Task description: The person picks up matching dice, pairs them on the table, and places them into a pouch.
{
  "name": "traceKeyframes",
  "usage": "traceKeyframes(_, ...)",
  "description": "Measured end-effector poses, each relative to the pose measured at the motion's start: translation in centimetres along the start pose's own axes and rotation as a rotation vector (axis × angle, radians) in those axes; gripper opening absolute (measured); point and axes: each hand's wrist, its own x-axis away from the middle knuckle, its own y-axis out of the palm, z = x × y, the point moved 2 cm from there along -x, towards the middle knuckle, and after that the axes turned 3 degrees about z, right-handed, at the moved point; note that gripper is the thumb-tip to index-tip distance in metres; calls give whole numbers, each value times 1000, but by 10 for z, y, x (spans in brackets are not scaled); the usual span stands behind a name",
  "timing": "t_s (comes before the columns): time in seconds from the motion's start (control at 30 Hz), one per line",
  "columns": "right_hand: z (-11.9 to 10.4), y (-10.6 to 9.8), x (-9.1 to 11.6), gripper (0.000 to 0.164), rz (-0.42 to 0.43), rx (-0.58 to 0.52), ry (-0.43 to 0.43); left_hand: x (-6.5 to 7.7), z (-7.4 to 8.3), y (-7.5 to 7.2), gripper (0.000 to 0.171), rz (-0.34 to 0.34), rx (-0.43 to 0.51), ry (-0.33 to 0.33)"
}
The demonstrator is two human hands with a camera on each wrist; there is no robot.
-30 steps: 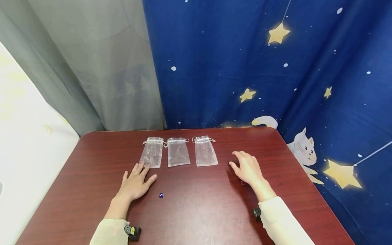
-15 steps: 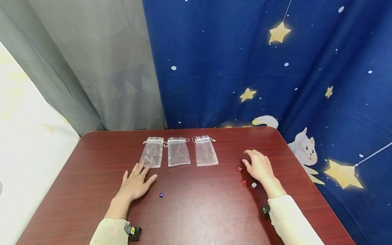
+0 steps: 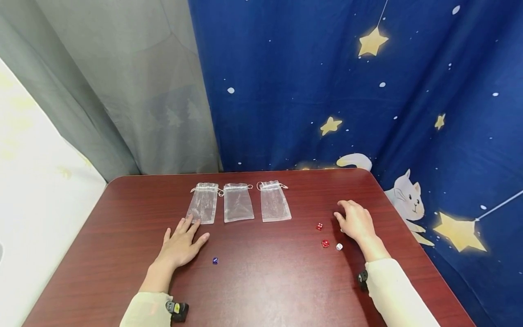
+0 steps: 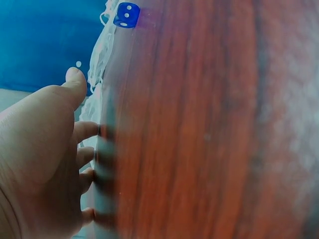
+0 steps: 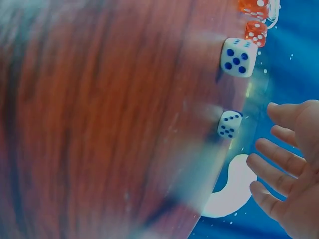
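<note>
My left hand (image 3: 180, 247) rests on the table with its fingers spread, fingertips at the lower edge of the left sheer drawstring bag (image 3: 204, 202). A blue die (image 3: 215, 260) lies just right of it, also visible in the left wrist view as a blue die (image 4: 126, 15). My right hand (image 3: 357, 221) hovers over the right side, fingers loosely bent, holding nothing. Left of it lie a red die (image 3: 319, 226), another red die (image 3: 325, 244) and a white die (image 3: 339, 246). The right wrist view shows a second white die (image 5: 230, 124), which the right hand hides in the head view.
A middle drawstring bag (image 3: 238, 203) and a right drawstring bag (image 3: 275, 202) lie flat in a row with the left one near the table's far edge. The dark red table (image 3: 269, 281) backs onto a grey and blue curtain (image 3: 286, 81).
My right hand has moved right across the table, uncovering both red dice and a white die in the head view. The left hand, bags and blue die stay put.
</note>
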Motion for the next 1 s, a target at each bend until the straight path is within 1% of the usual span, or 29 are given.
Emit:
traceKeyframes(0.27,5,3,-2,34,-42,16,8,0,-1,0,77,5,0,0)
traceKeyframes(0.5,9,10,-9,27,-95,39,-7,1,-2,0,77,6,2,1)
traceKeyframes(0.7,12,13,-13,20,-151,38,12,0,-2,0,77,6,4,4)
traceKeyframes(1.0,12,15,-13,15,-170,35,32,0,-1,0,77,4,9,1)
